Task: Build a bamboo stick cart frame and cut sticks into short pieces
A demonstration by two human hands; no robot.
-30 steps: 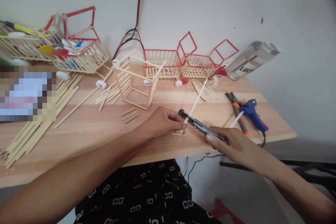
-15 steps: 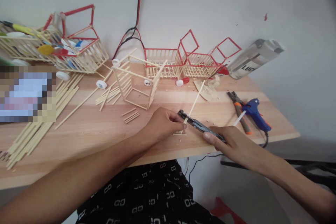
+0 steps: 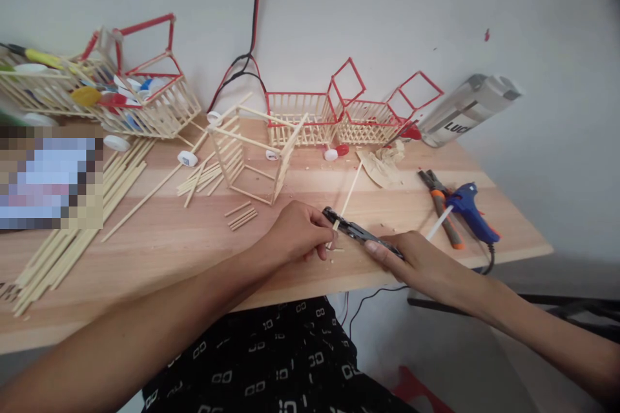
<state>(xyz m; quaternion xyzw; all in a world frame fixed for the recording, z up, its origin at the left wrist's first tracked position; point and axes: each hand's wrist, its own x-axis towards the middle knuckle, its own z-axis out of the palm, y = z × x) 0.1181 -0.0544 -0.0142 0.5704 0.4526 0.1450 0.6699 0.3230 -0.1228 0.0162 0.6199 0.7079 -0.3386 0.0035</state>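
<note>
My left hand (image 3: 304,230) is closed in a pinch around the near end of a thin wooden stick (image 3: 351,190), which slants up and away from me. In my right hand (image 3: 414,258) is a dark metal cutting tool (image 3: 361,232) that looks like nail clippers or a small cutter. Its head lies across the stick just beyond my left fingertips. Beneath my left fingers a short stick piece (image 3: 338,250) rests on the table. Left of the hands stands an open stick frame (image 3: 252,168), with several short cut sticks (image 3: 243,216) near it.
Finished mini carts with red trim (image 3: 303,110) line the wall. A blue glue gun (image 3: 469,210) and orange-handled pliers (image 3: 442,206) lie at the right, near a clear bottle (image 3: 467,110). Long sticks (image 3: 87,226) and a blurred screen (image 3: 48,177) are on the left.
Both hands, the cutting tool and the stick have shifted slightly left. The stick's far end sits lower and further left than before.
</note>
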